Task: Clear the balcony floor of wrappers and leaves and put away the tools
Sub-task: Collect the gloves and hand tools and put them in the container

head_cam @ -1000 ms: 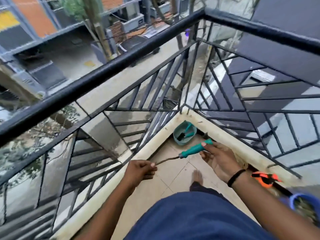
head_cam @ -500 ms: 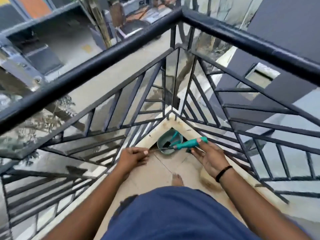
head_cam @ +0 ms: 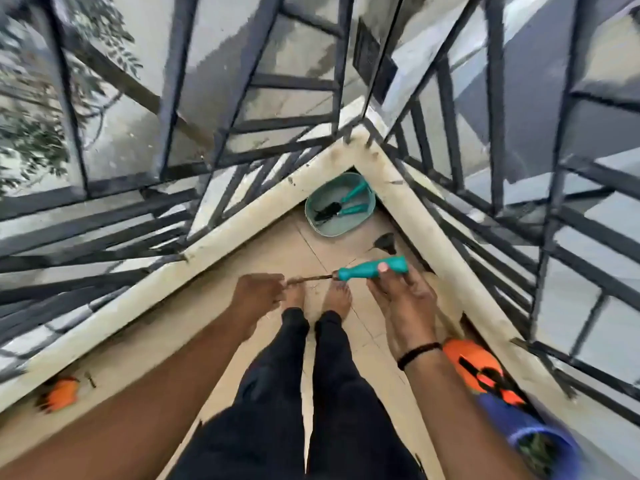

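**Both hands holding a teal-handled tool over the balcony corner**

The person is standing barefoot on the beige tiled balcony floor (head_cam: 277, 251), facing the corner of the dark metal railing (head_cam: 450, 109). The right hand (head_cam: 401, 299) is grasping the teal plastic handle of a hand tool (head_cam: 372, 268), thumb lying on top, while the left hand (head_cam: 256, 296) is pinching the tool's thin, dirty metal end (head_cam: 308, 279). The tool is hanging level above the feet. In the corner a teal oval plastic tub (head_cam: 341, 228) is sitting on the floor, holding two more teal-handled tools (head_cam: 346, 202). A small dark object (head_cam: 384, 243) is lying just beside it. An orange and black item (head_cam: 481, 372) is resting by the right kerb, touching a blurred blue pot (head_cam: 533, 431).
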A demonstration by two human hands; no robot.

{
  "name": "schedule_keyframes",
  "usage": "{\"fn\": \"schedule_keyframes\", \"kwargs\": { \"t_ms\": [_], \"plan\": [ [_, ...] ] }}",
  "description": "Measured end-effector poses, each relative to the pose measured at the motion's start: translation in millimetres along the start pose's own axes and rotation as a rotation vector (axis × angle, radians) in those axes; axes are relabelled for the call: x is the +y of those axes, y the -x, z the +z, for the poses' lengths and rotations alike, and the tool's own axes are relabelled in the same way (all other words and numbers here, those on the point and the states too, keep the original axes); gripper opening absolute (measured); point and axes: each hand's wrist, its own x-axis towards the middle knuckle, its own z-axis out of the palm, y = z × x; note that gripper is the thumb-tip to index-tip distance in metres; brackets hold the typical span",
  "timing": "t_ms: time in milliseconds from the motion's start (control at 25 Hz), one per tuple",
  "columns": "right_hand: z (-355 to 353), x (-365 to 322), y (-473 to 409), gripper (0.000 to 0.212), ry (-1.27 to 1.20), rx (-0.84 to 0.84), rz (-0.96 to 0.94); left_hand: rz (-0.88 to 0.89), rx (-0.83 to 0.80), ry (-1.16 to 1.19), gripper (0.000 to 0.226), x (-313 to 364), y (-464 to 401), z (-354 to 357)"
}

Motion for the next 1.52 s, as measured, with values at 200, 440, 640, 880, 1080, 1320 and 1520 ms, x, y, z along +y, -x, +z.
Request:
{"fn": "schedule_keyframes", "kwargs": {
  "t_ms": [200,440,640,880,1080,1320,1520],
  "plan": [
    [21.5,51.3,-104.5,0.012,0.177,0.067,-0.217,0.138,-0.051,-0.426,0.040,4.9,-129.7,88.6],
    [42.4,107.6,-239.8,0.026,0.385,0.167,-0.372,0.211,-0.003,-0.492,0.058,2.2,-216.2,152.5],
    [53.1,141.9,-314.4,0.027,0.571,0.142,-0.270,0.135,0.025,-0.345,0.059,-29.4,-240.4,156.9],
    [61.4,144.5,-383.0,0.060,0.605,0.085,0.052,0.148,-0.002,-0.343,0.068,-26.3,-255.1,143.1],
    [54.0,124.1,-323.7,0.038,0.483,0.010,0.203,0.140,-0.088,-0.330,0.050,-39.1,-245.2,125.9],
    [34.6,200.4,-218.2,0.017,0.548,-0.036,0.373,0.018,-0.088,-0.360,0.044,-108.6,-217.8,90.5],
    [35.8,247.4,-155.9,0.019,0.607,-0.103,0.438,-0.093,-0.084,-0.364,0.038,-162.3,-190.6,36.6]
  ]
}}
